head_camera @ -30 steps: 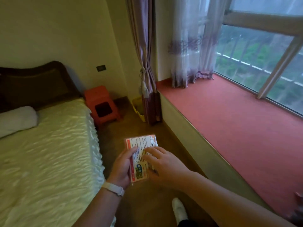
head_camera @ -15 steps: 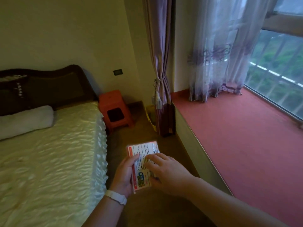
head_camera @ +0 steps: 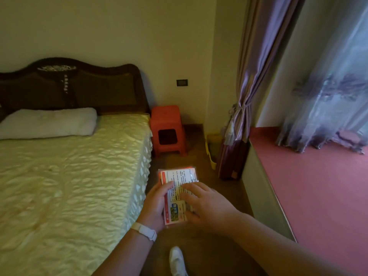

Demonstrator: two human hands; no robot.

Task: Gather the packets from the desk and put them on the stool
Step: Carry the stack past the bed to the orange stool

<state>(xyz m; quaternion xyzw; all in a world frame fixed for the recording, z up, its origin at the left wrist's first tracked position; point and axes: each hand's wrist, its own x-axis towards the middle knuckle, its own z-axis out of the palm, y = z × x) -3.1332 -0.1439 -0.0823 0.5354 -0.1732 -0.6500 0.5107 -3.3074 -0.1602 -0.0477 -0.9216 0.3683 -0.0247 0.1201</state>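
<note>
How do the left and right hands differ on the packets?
The left hand grips the packets from the side and below, thumb across the left edge; the right hand lies flat on top, fingers spread over the print. The left wrist wears a white band; the right wrist is bare. Both touch the same stack, held above the floor, short of the stool.
</note>
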